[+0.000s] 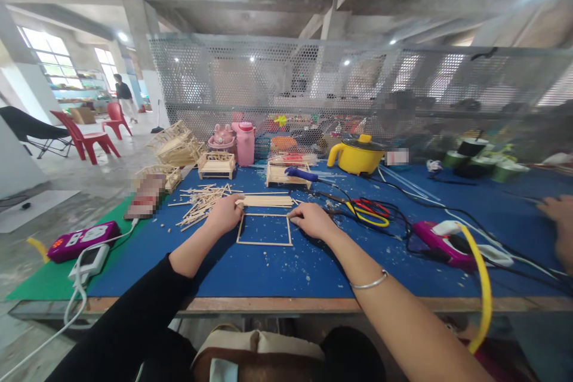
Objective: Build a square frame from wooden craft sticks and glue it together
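A rectangle of thin wooden sticks (265,244) lies flat on the blue work mat in front of me. My left hand (225,213) pinches its far left corner with closed fingers. At the far right corner, the fingers of my right hand (312,221) are pressed together on the frame. Just beyond it lies a bundle of flat wooden strips (268,200), near my left fingertips. Loose wooden sticks (201,206) are heaped to the left of my left hand. A glue gun (301,175) with a blue body rests beyond my right hand, by a small wooden bed-like piece (280,176).
More small wooden furniture pieces (216,165) stand at the back left. A pink bottle (246,144) and a yellow electric pot (360,156) stand before the perforated screen. Cables, scissors (367,213) and a purple power strip (447,243) lie right. Another person's hand (559,218) shows far right.
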`<state>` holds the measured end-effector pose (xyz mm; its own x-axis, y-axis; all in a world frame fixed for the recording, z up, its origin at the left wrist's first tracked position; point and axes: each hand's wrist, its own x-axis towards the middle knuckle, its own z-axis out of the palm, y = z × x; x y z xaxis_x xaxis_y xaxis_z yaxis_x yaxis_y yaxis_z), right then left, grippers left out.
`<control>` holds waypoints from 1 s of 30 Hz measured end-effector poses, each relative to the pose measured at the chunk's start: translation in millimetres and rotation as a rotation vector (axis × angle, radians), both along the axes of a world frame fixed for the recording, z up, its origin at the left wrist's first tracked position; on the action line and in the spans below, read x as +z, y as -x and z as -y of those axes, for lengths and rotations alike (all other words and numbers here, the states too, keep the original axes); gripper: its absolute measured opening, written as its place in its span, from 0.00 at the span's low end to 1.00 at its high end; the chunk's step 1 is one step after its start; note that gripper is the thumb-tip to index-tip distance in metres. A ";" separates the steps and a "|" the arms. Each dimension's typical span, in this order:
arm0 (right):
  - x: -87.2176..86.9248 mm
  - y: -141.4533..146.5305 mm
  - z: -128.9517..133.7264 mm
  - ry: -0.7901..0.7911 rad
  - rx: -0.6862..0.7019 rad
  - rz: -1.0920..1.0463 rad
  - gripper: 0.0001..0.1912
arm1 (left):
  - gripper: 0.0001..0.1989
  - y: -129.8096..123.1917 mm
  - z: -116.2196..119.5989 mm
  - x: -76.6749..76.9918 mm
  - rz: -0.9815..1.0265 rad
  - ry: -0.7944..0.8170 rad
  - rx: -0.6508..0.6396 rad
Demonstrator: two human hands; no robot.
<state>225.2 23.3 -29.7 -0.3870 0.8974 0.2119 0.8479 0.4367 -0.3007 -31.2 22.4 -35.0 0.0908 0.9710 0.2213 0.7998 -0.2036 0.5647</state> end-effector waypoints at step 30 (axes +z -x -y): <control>0.0 -35.3 -19.8 -0.147 -0.323 -0.323 0.09 | 0.16 7.5 -3.1 -1.5 0.070 0.057 -0.097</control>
<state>260.5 43.1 -29.7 0.0136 0.9123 0.4092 0.8205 0.2237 -0.5261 -38.7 25.5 -36.5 0.1713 0.9695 0.1753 0.7358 -0.2442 0.6316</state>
